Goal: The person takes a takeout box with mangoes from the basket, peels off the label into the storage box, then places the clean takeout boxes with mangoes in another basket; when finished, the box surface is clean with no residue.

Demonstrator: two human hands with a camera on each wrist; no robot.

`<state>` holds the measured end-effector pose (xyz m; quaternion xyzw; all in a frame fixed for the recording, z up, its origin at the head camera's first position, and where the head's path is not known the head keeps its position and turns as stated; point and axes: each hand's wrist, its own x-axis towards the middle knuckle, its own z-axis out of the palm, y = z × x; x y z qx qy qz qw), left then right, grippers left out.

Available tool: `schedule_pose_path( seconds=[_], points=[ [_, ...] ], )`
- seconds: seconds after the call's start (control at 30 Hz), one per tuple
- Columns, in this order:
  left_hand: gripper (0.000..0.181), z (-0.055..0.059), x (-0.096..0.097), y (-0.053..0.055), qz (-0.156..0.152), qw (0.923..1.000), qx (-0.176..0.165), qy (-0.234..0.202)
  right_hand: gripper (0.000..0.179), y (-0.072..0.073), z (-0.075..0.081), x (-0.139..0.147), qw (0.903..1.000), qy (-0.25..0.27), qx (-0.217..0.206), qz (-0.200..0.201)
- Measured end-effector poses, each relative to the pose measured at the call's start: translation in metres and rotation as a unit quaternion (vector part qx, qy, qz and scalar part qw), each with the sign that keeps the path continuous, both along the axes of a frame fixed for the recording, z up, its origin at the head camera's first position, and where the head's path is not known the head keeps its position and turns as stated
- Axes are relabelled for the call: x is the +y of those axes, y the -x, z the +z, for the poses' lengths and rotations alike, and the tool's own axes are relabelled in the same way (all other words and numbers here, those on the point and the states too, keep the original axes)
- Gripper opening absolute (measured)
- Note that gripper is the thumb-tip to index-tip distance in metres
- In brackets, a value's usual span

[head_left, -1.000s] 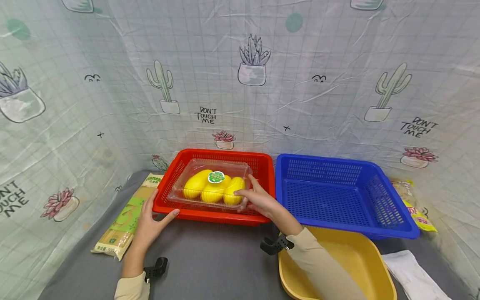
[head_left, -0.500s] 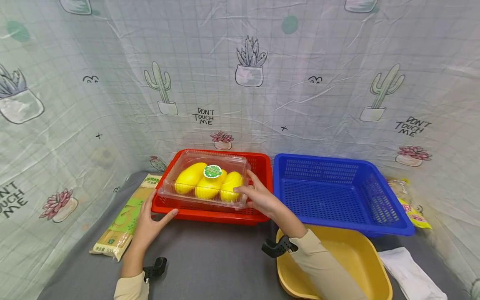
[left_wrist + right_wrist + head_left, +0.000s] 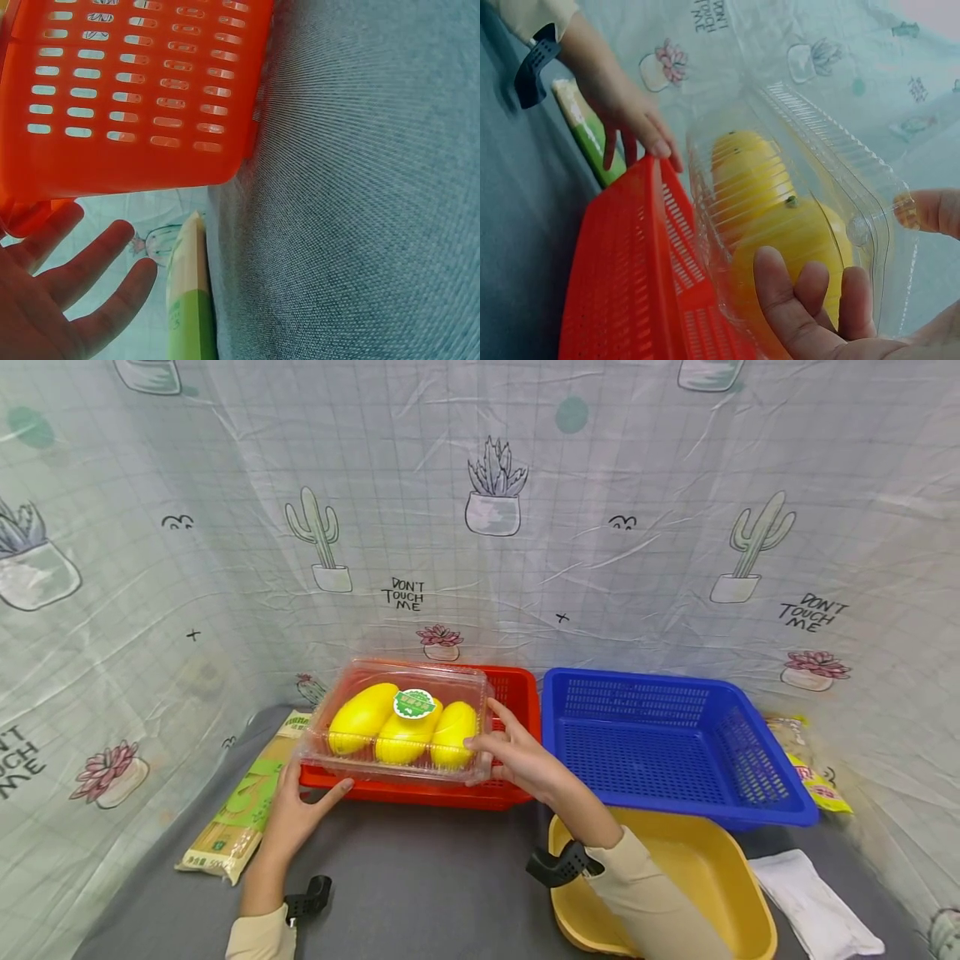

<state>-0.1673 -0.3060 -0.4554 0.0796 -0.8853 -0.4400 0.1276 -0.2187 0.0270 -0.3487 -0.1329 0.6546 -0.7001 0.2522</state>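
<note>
note the change over the last second: upward and leftward travel of the clear box (image 3: 397,772), from lower within the red basket (image 3: 427,795) to a position above the basket, overlapping the left rim in the head view and just beside the left hand (image 3: 296,806). read this, as a judgement, as lifting under way, with the load apparently on the right hand (image 3: 525,762) alone.

check the right hand: curled about the near right end of the clear box, grasping with thumb and fingers on different sides. cannot tell from these views whether in touch with the basket along any edge of the box. see through the plastic three yellow fruits (image 3: 408,739), side by side, with a round label (image 3: 414,703) above.

check the left hand: fingers spread and fairly straight at the front left corner of the red basket, little changed in place; not grasping the box (in the right wrist view, apparently touching the basket rim).

locate the surroundings from the hands: left of the left hand, a long packet (image 3: 247,797); to the right of the right hand, a blue basket (image 3: 637,764); below and right of the right hand, a yellow tub (image 3: 708,881). allow, as a judgement, for flexing of thin plastic under a one-ended grip.
</note>
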Motion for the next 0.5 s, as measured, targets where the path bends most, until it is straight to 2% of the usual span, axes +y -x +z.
schedule_pose_path(
  seconds=[0.23, 0.5],
  points=[
    [0.096, 0.0, -0.001, -0.001, -0.013, 0.9998, 0.014, -0.004, 0.084, -0.011, 0.004, 0.003, 0.9999, -0.004, 0.006, 0.009],
    [0.077, -0.004, -0.001, 0.001, -0.035, 0.9982, 0.049, -0.001, 0.083, -0.024, -0.001, 0.009, 0.9995, -0.019, 0.024, 0.009]
  ],
)
